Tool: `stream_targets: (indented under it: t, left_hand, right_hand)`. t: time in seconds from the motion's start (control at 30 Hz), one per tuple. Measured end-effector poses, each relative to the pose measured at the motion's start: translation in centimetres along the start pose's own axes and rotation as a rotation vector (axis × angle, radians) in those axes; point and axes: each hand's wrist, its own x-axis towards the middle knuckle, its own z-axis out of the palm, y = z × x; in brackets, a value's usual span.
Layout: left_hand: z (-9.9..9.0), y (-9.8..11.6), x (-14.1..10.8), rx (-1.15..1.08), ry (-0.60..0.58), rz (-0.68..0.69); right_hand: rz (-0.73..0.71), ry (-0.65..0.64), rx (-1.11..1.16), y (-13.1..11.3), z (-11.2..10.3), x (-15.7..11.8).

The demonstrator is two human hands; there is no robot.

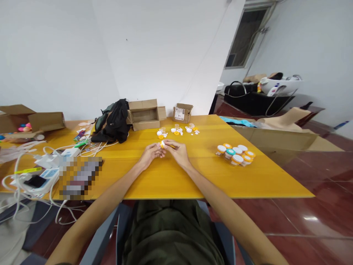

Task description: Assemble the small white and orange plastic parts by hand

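Just above the table's middle, a small white-and-orange lid is held between my two hands. My left hand has its fingertips closed on the lid's left side. From the other side, my right hand pinches the same lid. Behind them lie three small groups of parts: a left group with an orange ring, a middle group with an orange ring, and a right group with a white disc. To the right stand several small clear jars with white, orange and teal lids, packed close together.
On the yellow table are an open cardboard box, a smaller box and a black backpack. Power strips with tangled white cables and a blurred-out flat object lie left. A large carton stands beyond the right edge.
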Motion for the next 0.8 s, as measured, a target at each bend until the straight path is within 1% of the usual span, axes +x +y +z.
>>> stream_targets:
  t: [0.1,0.3,0.4,0.5,0.63,0.8]
  left_hand:
    - [0.04,-0.03,0.05,-0.023,0.031,0.045]
    - [0.18,0.08,-0.26,0.049,0.058,0.141]
    - [0.18,0.10,-0.33,0.052,0.063,0.154]
    - [0.09,0.05,-0.23,0.001,0.059,0.123]
    - [-0.09,0.00,-0.07,-0.080,0.033,0.040]
    - [-0.22,0.06,-0.10,-0.120,0.008,-0.038]
  right_hand:
    - [-0.008,-0.005,-0.009,0.10,0.07,-0.01]
    - [-0.014,-0.009,-0.016,0.10,0.10,-0.04]
    - [-0.007,-0.020,-0.021,-0.03,0.11,-0.07]
    - [-0.001,-0.027,-0.031,-0.14,0.13,-0.10]
    - [-0.015,-0.049,-0.015,-0.24,0.10,-0.11]
    - [-0.036,-0.071,-0.036,-0.40,0.04,-0.10]
